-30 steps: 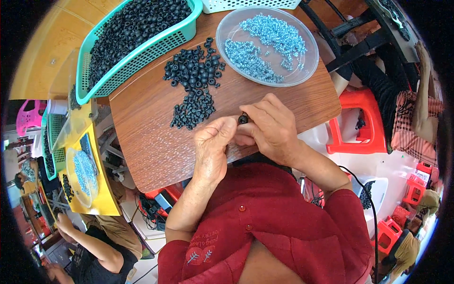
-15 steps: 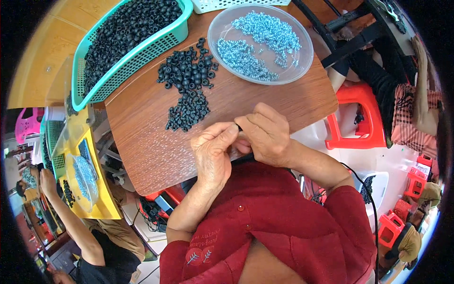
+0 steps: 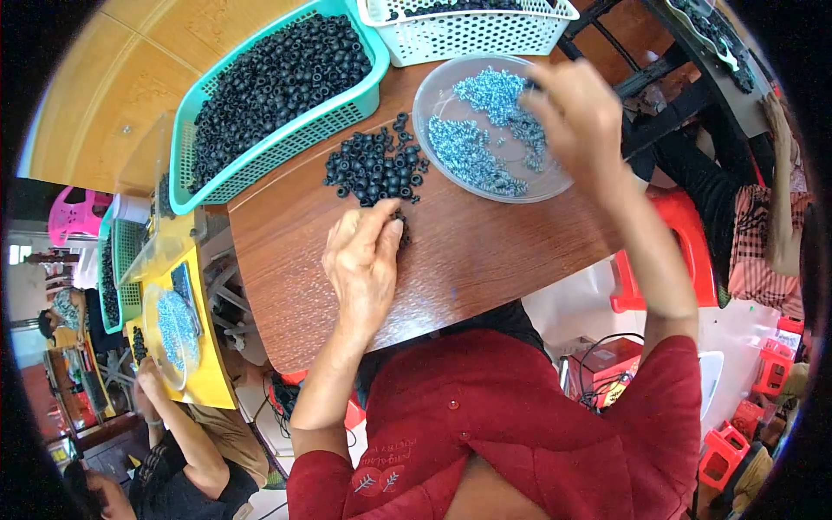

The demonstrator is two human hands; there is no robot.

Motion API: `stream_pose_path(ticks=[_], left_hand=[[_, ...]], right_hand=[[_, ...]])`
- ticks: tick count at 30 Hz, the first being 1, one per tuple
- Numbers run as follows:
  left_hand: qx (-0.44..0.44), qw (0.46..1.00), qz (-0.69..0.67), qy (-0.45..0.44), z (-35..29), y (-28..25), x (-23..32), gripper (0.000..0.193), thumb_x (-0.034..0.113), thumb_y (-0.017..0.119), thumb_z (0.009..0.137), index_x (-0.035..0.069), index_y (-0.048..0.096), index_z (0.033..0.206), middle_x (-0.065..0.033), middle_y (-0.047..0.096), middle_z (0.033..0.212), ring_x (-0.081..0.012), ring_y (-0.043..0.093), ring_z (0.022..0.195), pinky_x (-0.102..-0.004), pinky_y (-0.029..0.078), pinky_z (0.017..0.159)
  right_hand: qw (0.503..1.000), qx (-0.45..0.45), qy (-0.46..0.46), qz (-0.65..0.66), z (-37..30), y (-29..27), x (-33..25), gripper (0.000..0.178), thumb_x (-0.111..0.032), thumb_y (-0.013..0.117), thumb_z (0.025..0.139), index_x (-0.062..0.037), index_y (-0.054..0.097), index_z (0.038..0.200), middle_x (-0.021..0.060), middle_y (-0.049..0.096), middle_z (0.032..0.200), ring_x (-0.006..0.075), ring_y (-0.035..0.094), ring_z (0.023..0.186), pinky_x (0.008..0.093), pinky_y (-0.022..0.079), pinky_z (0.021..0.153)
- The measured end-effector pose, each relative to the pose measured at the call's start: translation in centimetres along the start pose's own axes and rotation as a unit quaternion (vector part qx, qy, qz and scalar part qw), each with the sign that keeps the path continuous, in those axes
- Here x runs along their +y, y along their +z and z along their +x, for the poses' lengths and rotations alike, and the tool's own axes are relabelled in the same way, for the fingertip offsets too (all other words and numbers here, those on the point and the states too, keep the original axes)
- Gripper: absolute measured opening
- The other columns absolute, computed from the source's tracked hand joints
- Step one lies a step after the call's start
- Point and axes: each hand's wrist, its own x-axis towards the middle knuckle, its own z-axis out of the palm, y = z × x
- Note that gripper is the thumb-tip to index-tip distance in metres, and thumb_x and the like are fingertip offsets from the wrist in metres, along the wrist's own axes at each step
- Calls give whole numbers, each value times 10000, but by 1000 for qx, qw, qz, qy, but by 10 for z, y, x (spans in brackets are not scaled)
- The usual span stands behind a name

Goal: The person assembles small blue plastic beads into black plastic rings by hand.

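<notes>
My left hand (image 3: pixel 362 260) is at the near pile of small black parts (image 3: pixel 404 227), thumb and forefinger pinched and largely hiding the pile. What lies between the fingertips is hidden. Blurred by motion, my right hand (image 3: pixel 579 121) is over the right side of a round clear plastic tub (image 3: pixel 451 178), its fingers curled. A small black part (image 3: pixel 531 84) shows at its fingertips. Two heaps of small bluish metal springs (image 3: pixel 472 152) lie in the tub. Beyond my left hand, a heap of larger round black parts (image 3: pixel 377 169) sits on the brown table (image 3: pixel 303 299).
A green basket (image 3: pixel 286 143) full of round black parts stands at the far left, beside a white basket (image 3: pixel 481 42) with more black pieces. A red stool (image 3: pixel 663 251) is right of the table. At left, a co-worker's arm (image 3: pixel 186 433) reaches to a yellow table (image 3: pixel 208 364).
My hands have parted. The left has gone to the small black parts, while the right has swung up and right over the tub. The view has shifted, showing more of the white basket.
</notes>
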Motion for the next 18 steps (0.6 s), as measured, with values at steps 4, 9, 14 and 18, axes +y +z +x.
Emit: stream_pose_path(ticks=[4, 9, 14, 18], left_hand=[[-19, 992, 99, 76, 22, 10, -6, 249, 15, 694, 701, 91, 693, 938, -65, 553, 729, -235, 556, 731, -347, 440, 693], [-50, 966, 198, 156, 39, 30, -19, 258, 34, 714, 645, 105, 697, 892, -70, 523, 706, -234, 542, 705, -356, 404, 648], [-93, 946, 257, 174, 44, 31, -27, 176, 37, 688, 655, 77, 681, 827, -89, 530, 710, -257, 543, 693, -366, 406, 637], [-74, 949, 242, 186, 45, 30, -21, 141, 29, 681, 666, 59, 663, 803, -95, 529, 698, -264, 541, 683, -376, 411, 625]], right_hand=[[992, -24, 7, -126, 42, 21, 82, 275, -89, 660, 758, -34, 659, 1027, 144, 647, 878, 304, 620, 837, 354, 492, 715], [984, -47, 106, -132, 72, 42, 91, 394, -87, 614, 695, 7, 596, 1077, 257, 620, 848, 420, 575, 826, 475, 453, 730], [966, -121, 224, 49, 65, 28, 39, 352, -73, 603, 688, 42, 561, 1018, 257, 609, 785, 447, 569, 802, 485, 454, 727], [995, -31, 91, 12, 20, 26, 41, 205, -82, 677, 723, -36, 666, 923, 133, 647, 819, 315, 609, 810, 410, 481, 709]])
